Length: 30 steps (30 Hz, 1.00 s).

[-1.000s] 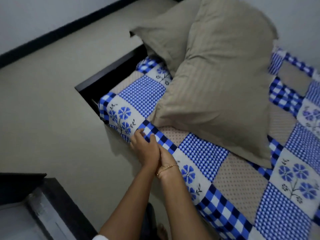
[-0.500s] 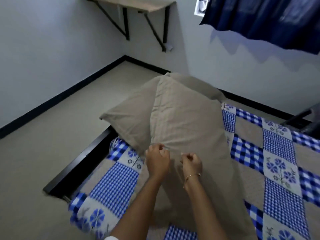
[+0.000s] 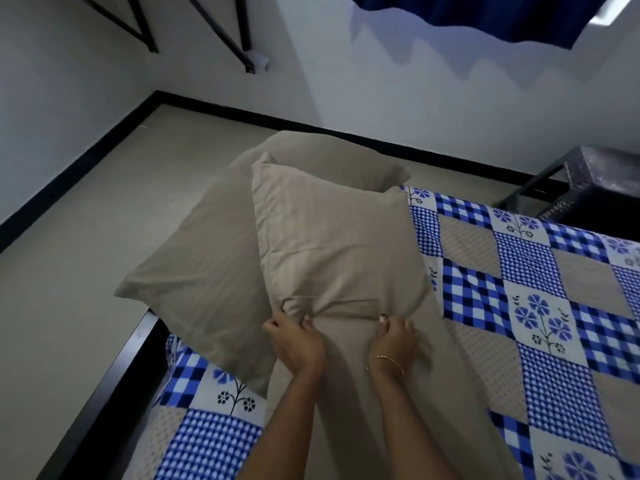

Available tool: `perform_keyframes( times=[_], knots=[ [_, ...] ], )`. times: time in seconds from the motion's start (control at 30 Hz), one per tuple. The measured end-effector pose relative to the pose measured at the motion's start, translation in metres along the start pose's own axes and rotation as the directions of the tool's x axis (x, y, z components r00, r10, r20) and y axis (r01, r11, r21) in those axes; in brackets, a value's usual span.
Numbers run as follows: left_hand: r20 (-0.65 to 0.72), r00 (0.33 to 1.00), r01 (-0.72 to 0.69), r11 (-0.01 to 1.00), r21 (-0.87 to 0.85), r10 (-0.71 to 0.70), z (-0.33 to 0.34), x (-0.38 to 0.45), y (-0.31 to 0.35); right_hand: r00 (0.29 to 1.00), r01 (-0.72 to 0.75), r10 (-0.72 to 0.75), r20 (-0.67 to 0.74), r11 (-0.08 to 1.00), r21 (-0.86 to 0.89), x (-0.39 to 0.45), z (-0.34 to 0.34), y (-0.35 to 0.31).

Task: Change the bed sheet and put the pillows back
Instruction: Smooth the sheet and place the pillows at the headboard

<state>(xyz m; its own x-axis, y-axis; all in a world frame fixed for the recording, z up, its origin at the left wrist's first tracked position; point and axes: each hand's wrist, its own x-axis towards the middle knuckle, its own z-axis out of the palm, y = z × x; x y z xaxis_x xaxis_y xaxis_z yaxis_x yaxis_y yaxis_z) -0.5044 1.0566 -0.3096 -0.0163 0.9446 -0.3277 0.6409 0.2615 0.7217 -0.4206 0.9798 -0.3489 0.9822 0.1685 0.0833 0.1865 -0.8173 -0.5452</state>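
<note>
Pale walls and bare floor are framing the bed's corner; my left hand and right hand, a second ago tucking the patchwork sheet, are now both pinching the top pillow, bunching its cover; it is lying across the second pillow; so I'm judging the sheet done and the pillows next.
</note>
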Motion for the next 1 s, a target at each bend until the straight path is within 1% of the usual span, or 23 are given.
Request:
perform_keyframes(
  times=[0.1, 0.17, 0.23, 0.33, 0.47, 0.57, 0.7, 0.77, 0.83, 0.87, 0.93, 0.97, 1.0],
  knots=[
    [-0.057, 0.994, -0.103, 0.990, -0.099, 0.098, -0.004, -0.001, 0.002, 0.999, 0.010, -0.005, -0.053, 0.994, 0.111, 0.004, -0.010, -0.010],
    [-0.108, 0.987, -0.138, 0.979, -0.148, 0.123, -0.010, -0.003, 0.006, 0.996, 0.006, 0.015, -0.092, 0.976, 0.218, 0.001, -0.021, -0.021],
    [-0.150, 0.978, -0.166, 0.973, -0.163, 0.141, -0.021, -0.005, 0.011, 0.984, 0.067, -0.016, -0.176, 0.955, 0.288, -0.006, -0.033, -0.033],
    [-0.213, 0.954, -0.244, 0.960, -0.139, 0.211, -0.047, -0.006, 0.017, 0.964, 0.173, -0.082, -0.253, 0.916, 0.363, -0.021, -0.055, -0.049],
    [-0.301, 0.891, -0.370, 0.928, -0.050, 0.340, -0.105, 0.007, 0.018, 0.947, 0.267, -0.148, -0.284, 0.854, 0.447, -0.061, -0.078, -0.085],
    [-0.352, 0.859, -0.400, 0.916, -0.010, 0.371, -0.150, 0.020, 0.006, 0.931, 0.335, -0.203, -0.302, 0.804, 0.492, -0.099, -0.084, -0.115],
    [-0.415, 0.827, -0.409, 0.912, 0.020, 0.380, -0.206, 0.043, -0.022, 0.937, 0.330, -0.198, -0.289, 0.777, 0.537, -0.151, -0.078, -0.161],
    [-0.400, 0.837, -0.400, 0.916, 0.014, 0.372, -0.226, 0.061, -0.040, 0.934, 0.340, -0.215, -0.284, 0.777, 0.530, -0.178, -0.070, -0.183],
    [-0.345, 0.870, -0.377, 0.926, -0.005, 0.352, -0.245, 0.088, -0.054, 0.930, 0.349, -0.225, -0.292, 0.789, 0.505, -0.201, -0.055, -0.207],
    [-0.310, 0.881, -0.378, 0.926, -0.008, 0.358, -0.254, 0.106, -0.058, 0.932, 0.334, -0.204, -0.299, 0.804, 0.492, -0.209, -0.046, -0.219],
    [-0.186, 0.918, -0.361, 0.932, -0.028, 0.350, -0.267, 0.130, -0.066, 0.954, 0.264, -0.153, -0.258, 0.838, 0.478, -0.217, -0.026, -0.232],
    [-0.077, 0.944, -0.323, 0.946, -0.032, 0.320, -0.269, 0.140, -0.072, 0.966, 0.222, -0.133, -0.219, 0.863, 0.454, -0.221, -0.013, -0.232],
    [0.053, 0.956, -0.289, 0.957, -0.027, 0.290, -0.267, 0.147, -0.078, 0.978, 0.186, -0.128, -0.165, 0.894, 0.408, -0.226, 0.001, -0.231]
  ],
)
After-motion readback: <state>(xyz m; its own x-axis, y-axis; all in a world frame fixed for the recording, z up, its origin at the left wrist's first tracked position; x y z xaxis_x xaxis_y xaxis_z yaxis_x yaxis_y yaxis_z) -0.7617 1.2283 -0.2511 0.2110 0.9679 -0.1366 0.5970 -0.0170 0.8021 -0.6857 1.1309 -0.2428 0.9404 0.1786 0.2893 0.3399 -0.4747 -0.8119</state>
